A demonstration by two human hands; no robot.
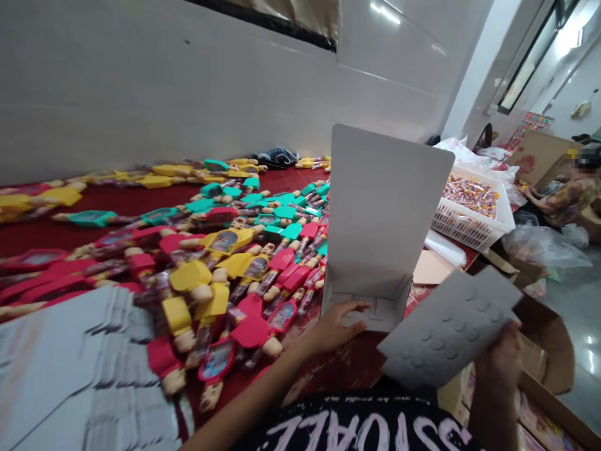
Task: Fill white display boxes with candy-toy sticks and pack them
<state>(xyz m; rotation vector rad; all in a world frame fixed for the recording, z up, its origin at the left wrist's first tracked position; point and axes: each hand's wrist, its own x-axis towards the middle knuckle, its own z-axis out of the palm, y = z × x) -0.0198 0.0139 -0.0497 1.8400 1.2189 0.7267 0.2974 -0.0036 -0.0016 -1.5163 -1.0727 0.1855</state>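
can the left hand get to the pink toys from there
Probably yes: the left hand looks empty at the open box, and nothing seems to block its way to the pink toys.

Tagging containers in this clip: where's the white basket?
Head view, right of centre: the white basket sits beyond the right edge of the box with the raised flap, just behind the rolled clear plastic.

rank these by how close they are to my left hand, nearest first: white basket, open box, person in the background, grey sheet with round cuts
1. Open box: right at the left hand, upright
2. Grey sheet: to the right, in the right hand
3. White basket: beyond the box, right
4. Person: far right, in the background
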